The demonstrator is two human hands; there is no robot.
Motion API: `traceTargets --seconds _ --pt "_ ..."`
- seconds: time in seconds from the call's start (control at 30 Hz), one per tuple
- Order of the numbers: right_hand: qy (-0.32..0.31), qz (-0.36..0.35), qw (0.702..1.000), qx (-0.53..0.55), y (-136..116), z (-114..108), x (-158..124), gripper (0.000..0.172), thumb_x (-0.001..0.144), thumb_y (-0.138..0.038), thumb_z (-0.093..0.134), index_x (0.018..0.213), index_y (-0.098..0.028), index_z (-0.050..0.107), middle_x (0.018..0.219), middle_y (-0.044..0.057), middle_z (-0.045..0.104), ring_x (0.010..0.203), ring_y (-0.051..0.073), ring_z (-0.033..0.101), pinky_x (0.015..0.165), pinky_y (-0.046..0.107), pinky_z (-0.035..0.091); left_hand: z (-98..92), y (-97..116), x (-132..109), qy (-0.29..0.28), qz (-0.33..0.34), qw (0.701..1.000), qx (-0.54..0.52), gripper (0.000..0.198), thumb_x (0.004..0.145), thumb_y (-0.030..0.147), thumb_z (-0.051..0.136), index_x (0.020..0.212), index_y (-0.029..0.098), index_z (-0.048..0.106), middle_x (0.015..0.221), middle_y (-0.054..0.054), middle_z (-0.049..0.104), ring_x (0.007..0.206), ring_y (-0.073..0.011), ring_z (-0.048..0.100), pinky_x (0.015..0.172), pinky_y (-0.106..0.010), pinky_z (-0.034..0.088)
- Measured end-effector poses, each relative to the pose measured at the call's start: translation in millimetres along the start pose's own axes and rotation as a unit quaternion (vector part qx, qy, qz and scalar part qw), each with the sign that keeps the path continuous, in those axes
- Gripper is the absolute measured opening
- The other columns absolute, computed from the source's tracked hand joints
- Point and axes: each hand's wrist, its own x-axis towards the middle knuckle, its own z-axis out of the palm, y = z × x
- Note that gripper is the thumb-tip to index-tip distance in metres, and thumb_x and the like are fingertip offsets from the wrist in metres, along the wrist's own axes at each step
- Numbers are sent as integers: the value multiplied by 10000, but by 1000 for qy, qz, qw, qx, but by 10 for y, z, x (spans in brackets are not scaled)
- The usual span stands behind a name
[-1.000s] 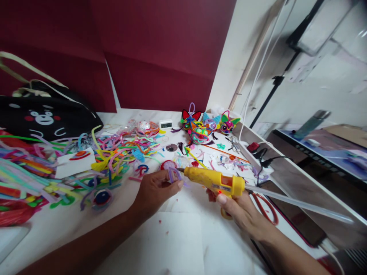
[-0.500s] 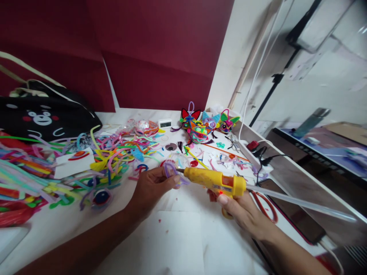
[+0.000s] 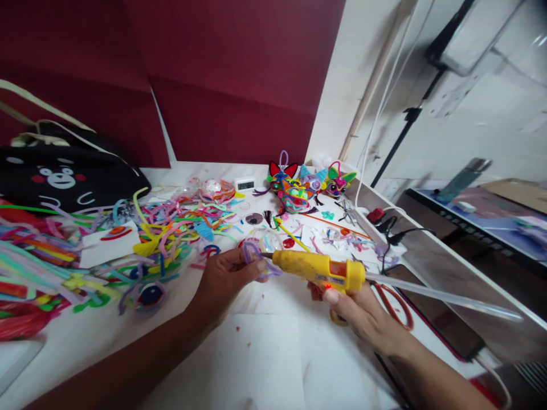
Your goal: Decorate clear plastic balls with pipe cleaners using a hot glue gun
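Observation:
Between the thumb and fingers of my left hand is a bent purple pipe cleaner, pinched above the table. My right hand is wrapped round the handle of a yellow hot glue gun, which lies level and points left. Its metal nozzle is at the purple pipe cleaner; whether they touch I cannot tell. A small red light glows on the gun's side. From its back sticks out a long clear glue stick. Behind my hands is a clear plastic piece.
Many coloured pipe cleaners are heaped at left, near a black bag. Several colourful animal-head ornaments stand at the back beside a small digital display. A phone and a power strip lie at right.
Almost nothing differs. The view has shifted slightly, and the glue stick's far end sits a little further left. Both hands keep their holds.

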Motion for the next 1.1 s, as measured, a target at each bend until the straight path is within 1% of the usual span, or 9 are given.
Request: traceTargets --seconds 0.1,0.23,0.47,0.53,0.63,0.7,0.9,1.0,1.1 --pt "-1 32 999 33 36 1 -17 449 978 -551 426 934 -170 661 761 36 586 687 164 520 604 260 453 9 18 -3 4 -12 1000 -13 143 593 266 846 672 169 777 685 -38 743 637 -149 657 586 -239 559" --pt "15 56 995 85 57 -18 -32 498 944 -611 446 985 -160 654 781 36 574 624 136 461 507 228 380 13 53 -8 10 -27 998 -47 174 579 284 865 675 167 779 687 -32 739 636 -143 657 576 -233 560" --pt "29 87 989 117 78 -95 -62 535 899 -653 485 923 -145 653 737 18 531 498 85 363 420 209 304 11 140 26 30 -54 994 -95 208 570 307 879 687 165 780 709 -37 749 662 -151 679 576 -223 562" --pt "24 88 990 108 90 -108 -70 556 893 -669 479 934 -145 658 730 21 539 506 92 368 422 211 299 8 165 33 37 -56 993 -99 204 570 296 875 685 159 778 702 -40 747 653 -157 680 570 -229 562" --pt "9 78 993 94 89 -116 -78 559 901 -671 462 951 -153 666 736 29 555 558 119 428 466 223 349 10 191 33 44 -56 992 -106 189 573 276 866 688 155 777 703 -45 750 638 -160 678 560 -235 561" --pt "-2 78 993 86 77 -115 -79 547 909 -663 456 937 -158 665 713 22 540 588 131 449 492 227 366 16 200 29 48 -57 991 -112 188 568 268 867 679 148 775 693 -43 746 634 -155 674 554 -227 558" --pt "-19 96 990 98 61 -95 -76 545 907 -673 451 917 -160 635 656 -10 450 551 116 375 463 225 305 31 208 20 41 -68 988 -130 218 541 276 886 675 140 781 687 -44 750 626 -142 667 546 -206 560" --pt "-22 98 990 96 77 -94 -84 530 913 -666 448 884 -168 626 635 -14 422 565 126 370 472 232 300 30 216 11 38 -75 988 -133 227 533 282 891 671 141 780 684 -42 752 624 -140 666 541 -197 558" --pt "-15 92 992 83 78 -103 -89 516 921 -653 447 850 -175 629 613 -11 429 569 135 385 478 239 313 28 224 2 44 -81 986 -136 215 537 273 889 669 145 778 678 -37 750 613 -137 666 537 -194 559"
